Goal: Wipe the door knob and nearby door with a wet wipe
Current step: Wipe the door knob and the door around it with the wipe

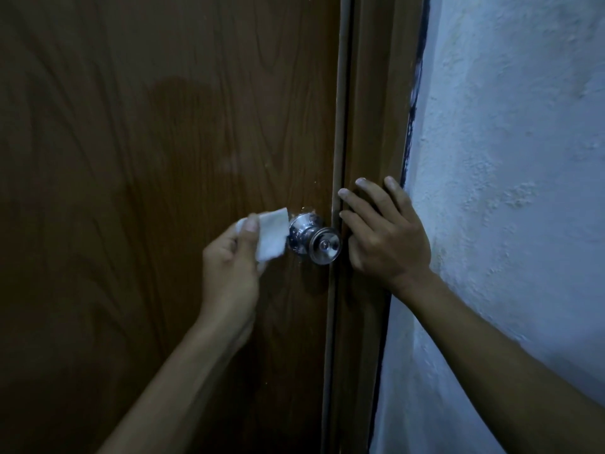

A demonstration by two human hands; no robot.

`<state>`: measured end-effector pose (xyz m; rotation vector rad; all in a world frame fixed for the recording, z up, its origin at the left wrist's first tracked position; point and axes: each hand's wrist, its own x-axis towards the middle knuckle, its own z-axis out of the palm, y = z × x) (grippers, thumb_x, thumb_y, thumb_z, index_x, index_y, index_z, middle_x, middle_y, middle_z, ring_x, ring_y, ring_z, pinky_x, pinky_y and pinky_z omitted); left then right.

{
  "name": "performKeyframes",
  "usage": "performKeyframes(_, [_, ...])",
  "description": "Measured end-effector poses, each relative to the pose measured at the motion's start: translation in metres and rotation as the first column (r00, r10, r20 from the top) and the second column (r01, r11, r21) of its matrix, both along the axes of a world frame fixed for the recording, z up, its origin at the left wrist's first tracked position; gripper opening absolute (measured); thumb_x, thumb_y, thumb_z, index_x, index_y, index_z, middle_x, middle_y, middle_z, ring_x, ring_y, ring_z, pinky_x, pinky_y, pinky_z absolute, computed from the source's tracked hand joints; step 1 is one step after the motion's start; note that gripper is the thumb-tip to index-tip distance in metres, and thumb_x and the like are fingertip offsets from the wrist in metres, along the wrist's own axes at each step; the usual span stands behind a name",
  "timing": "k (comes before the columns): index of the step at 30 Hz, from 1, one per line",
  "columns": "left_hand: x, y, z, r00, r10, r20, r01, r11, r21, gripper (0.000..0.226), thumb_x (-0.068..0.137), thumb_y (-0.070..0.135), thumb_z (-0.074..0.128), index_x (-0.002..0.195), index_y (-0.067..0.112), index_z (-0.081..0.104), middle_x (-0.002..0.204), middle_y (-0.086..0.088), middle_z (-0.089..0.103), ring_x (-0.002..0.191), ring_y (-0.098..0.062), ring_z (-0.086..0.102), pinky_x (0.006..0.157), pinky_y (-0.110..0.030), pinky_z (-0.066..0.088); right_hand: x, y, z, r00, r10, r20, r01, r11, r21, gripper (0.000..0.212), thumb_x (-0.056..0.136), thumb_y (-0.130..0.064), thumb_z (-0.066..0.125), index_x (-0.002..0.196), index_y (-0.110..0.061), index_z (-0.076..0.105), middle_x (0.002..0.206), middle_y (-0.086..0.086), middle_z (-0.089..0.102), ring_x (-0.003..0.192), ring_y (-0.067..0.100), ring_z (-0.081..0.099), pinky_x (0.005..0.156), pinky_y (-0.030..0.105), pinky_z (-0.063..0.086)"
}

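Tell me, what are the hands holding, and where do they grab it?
The left hand pinches a white wet wipe at its left edge. The right hand holds nothing, resting on the door frame.

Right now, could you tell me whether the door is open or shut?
Shut, it appears: the door edge sits flush against the frame, with no gap beside the knob.

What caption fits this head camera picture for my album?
Left hand presses a white wet wipe beside the shiny door knob while the right hand rests on the door frame.

One door (147, 191), one knob (316, 237), one wipe (271, 235), two hands.
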<state>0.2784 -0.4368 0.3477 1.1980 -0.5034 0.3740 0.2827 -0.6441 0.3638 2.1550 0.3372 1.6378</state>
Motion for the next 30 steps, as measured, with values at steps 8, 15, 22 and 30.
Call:
performKeyframes(8, [0.024,-0.028,0.018,0.828,-0.113,0.550,-0.350,0.662,0.663,0.029,0.096,0.013,0.048,0.122,0.023,0.056,0.114,0.009,0.064,0.098,0.018,0.054,0.081,0.000,0.042,0.002,-0.003,-0.001,1.000,0.009,-0.003,-0.009,1.000,-0.013,0.029,0.088,-0.022,0.049,0.103,-0.006,0.069,0.123,0.013,0.064,0.124,0.032,0.051,0.109,0.048,0.029])
performKeyframes(15, [0.017,-0.021,-0.012,0.926,-0.025,0.376,-0.168,0.866,0.471,0.029,0.097,0.019,0.046,0.122,0.032,0.055,0.112,0.023,0.063,0.108,0.011,0.057,0.084,-0.008,0.047,0.004,-0.004,-0.002,1.000,0.000,-0.027,0.000,1.000,-0.011,0.035,0.088,-0.022,0.043,0.106,-0.006,0.067,0.125,0.013,0.063,0.125,0.032,0.050,0.110,0.048,0.027])
performKeyframes(22, [-0.024,-0.046,-0.040,0.961,-0.186,-0.204,0.162,0.979,-0.128,0.025,0.094,0.029,0.047,0.111,0.028,0.066,0.106,0.004,0.074,0.100,-0.009,0.068,0.085,-0.027,0.053,0.003,-0.002,-0.002,1.000,0.026,0.011,-0.026,1.000,-0.002,0.037,0.088,-0.019,0.038,0.102,-0.005,0.069,0.123,0.013,0.065,0.124,0.032,0.051,0.109,0.050,0.030])
performKeyframes(30, [-0.015,-0.062,-0.011,0.543,-0.770,-0.334,0.137,0.474,-0.870,0.030,0.096,0.010,0.049,0.122,-0.003,0.053,0.113,-0.029,0.063,0.108,-0.038,0.062,0.094,-0.048,0.050,0.003,-0.002,-0.001,0.997,0.055,0.046,-0.054,0.998,-0.037,0.028,0.082,-0.014,0.046,0.094,-0.005,0.070,0.123,0.011,0.065,0.123,0.032,0.052,0.110,0.050,0.029])
